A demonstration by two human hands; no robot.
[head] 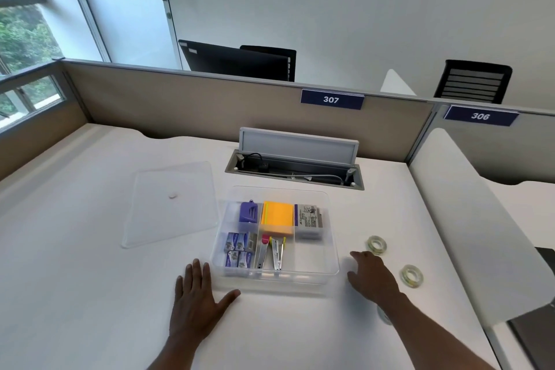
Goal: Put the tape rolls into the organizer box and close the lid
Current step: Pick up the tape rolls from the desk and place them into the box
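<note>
A clear organizer box (332, 261) stands open in the middle of the white desk, with staples, sticky notes and staplers in its compartments; the front right compartment is bare. Its clear lid (174, 204) lies flat to the left of the box. Two clear tape rolls lie right of the box: one (376, 245) farther back, one (411, 276) nearer. A third roll (384, 316) is partly hidden under my right forearm. My right hand (371, 276) hovers palm down just in front of the far roll, holding nothing. My left hand (196, 299) rests flat beside the box's front left corner.
An open cable tray (295, 165) with a raised flap sits behind the box. Beige partitions (180, 105) labelled 307 and 306 wall the desk at the back. A white divider panel (486, 219) bounds the right side.
</note>
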